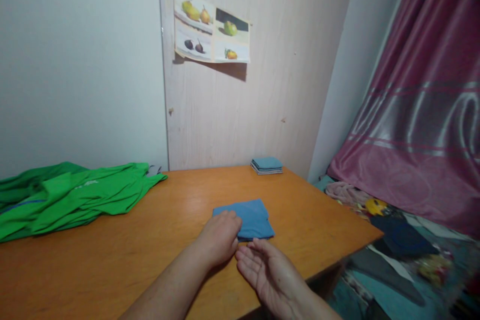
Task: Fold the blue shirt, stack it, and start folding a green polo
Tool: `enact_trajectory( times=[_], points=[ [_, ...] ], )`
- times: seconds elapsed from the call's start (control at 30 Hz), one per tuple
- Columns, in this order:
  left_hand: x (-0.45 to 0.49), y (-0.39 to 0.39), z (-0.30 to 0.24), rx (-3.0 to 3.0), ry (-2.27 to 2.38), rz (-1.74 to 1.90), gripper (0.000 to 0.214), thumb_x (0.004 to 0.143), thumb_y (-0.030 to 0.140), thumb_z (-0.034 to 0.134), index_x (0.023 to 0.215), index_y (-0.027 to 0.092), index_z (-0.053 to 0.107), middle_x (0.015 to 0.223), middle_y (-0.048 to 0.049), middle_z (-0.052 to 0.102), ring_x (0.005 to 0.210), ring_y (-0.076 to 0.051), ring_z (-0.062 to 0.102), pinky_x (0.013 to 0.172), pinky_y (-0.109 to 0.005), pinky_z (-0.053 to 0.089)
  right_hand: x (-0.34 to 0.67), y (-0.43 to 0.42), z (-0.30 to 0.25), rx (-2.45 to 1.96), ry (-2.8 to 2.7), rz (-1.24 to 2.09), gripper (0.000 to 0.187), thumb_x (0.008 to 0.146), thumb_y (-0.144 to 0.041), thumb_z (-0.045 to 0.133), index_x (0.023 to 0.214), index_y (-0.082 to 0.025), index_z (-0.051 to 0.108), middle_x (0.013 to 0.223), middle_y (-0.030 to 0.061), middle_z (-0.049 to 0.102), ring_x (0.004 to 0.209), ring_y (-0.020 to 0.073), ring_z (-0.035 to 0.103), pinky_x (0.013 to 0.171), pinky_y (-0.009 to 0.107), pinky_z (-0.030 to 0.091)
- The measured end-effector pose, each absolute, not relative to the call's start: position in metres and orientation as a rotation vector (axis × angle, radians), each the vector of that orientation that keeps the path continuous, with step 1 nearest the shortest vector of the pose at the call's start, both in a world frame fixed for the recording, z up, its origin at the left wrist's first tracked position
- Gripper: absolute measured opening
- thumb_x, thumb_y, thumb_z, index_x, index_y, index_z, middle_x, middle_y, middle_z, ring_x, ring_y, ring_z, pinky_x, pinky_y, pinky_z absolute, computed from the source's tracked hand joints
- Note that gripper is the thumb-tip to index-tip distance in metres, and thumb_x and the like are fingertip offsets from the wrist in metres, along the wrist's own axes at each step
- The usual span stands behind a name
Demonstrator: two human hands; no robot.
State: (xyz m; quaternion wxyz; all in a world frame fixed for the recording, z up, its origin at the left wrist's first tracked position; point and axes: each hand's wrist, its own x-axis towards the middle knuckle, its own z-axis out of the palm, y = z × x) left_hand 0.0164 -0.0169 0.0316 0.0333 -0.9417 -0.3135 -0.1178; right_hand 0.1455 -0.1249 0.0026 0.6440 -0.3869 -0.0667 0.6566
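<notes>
A folded blue cloth lies flat on the wooden table in front of me. My left hand rests on its near left corner, knuckles up and fingers curled closed on the fabric; the fingertips are hidden. Close to the cloth's near edge, my right hand is turned palm up with fingers loosely extended and nothing in them. Its fingertips come near the left hand, and its thumb reaches to the edge of the cloth.
A green garment is spread over the table's left side. At the far right corner sits a stack of folded cloths. Beyond the right edge, clutter covers a lower surface beneath a pink curtain.
</notes>
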Motion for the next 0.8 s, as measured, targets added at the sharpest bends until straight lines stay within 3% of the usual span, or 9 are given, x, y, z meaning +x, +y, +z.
enact_trajectory(
  times=[0.27,0.5,0.7,0.8],
  points=[
    [0.018,-0.021,0.032,-2.893,-0.988,-0.353,0.022,0.071,0.011,0.053,0.091,0.019,0.056,0.102,-0.0097,0.060,0.096,-0.026,0.054,0.083,-0.039,0.047,0.146,-0.140,0.006,-0.901,-0.133,1.512,0.019,0.077,-0.023,0.073,0.087,-0.011,0.062,0.095,0.0167,0.074,0.091,0.0224,0.073,0.091,0.034,0.056],
    [0.021,-0.015,0.033,-2.945,-1.058,-0.412,0.018,0.073,0.009,0.052,0.088,0.019,0.057,0.095,-0.0087,0.061,0.092,-0.025,0.056,0.081,-0.036,0.044,0.139,-0.134,0.003,-0.850,-0.094,1.491,0.016,0.082,-0.024,0.072,0.088,-0.012,0.062,0.098,0.0174,0.074,0.097,0.0237,0.073,0.093,0.034,0.057],
    [0.014,-0.005,0.032,-3.050,-1.174,-0.735,0.013,0.073,0.013,0.053,0.084,0.020,0.054,0.090,-0.0033,0.061,0.082,-0.019,0.055,0.069,-0.029,0.038,0.124,-0.103,0.004,-0.658,-0.102,1.389,0.030,0.083,-0.035,0.077,0.102,-0.016,0.064,0.102,0.0105,0.075,0.100,0.0201,0.072,0.091,0.031,0.058],
    [0.014,-0.005,0.028,-3.054,-1.158,-0.779,0.012,0.073,0.012,0.053,0.082,0.021,0.054,0.088,-0.0026,0.061,0.080,-0.018,0.054,0.066,-0.028,0.036,0.118,-0.088,0.005,-0.587,-0.132,1.355,0.036,0.086,-0.034,0.074,0.114,-0.015,0.063,0.106,0.0112,0.075,0.095,0.0198,0.073,0.089,0.033,0.059]
  ],
)
